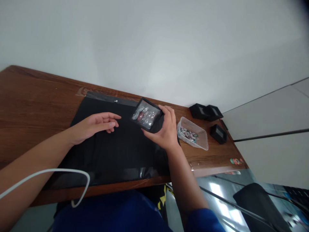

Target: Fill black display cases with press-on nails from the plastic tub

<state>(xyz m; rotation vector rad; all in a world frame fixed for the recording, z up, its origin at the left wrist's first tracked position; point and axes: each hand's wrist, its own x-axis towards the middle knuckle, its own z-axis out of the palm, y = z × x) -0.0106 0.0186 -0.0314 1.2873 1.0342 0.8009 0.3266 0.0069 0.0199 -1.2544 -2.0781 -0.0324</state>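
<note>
The box (146, 115) tilts over the far right of the mat (116, 158), its right side pinched by the right hand (167, 129), thumb near, fingers far. Mat spreads left and near; the tub (203, 138) sits right. The left hand (101, 124) is half-curled, forefinger extended.

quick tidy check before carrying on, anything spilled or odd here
No obvious spill: the pieces lie inside the tub. Two small oddities: a white cable loops loosely across the near left of the view, and a white speck, too small to identify, shows near the mat's far edge.
</note>
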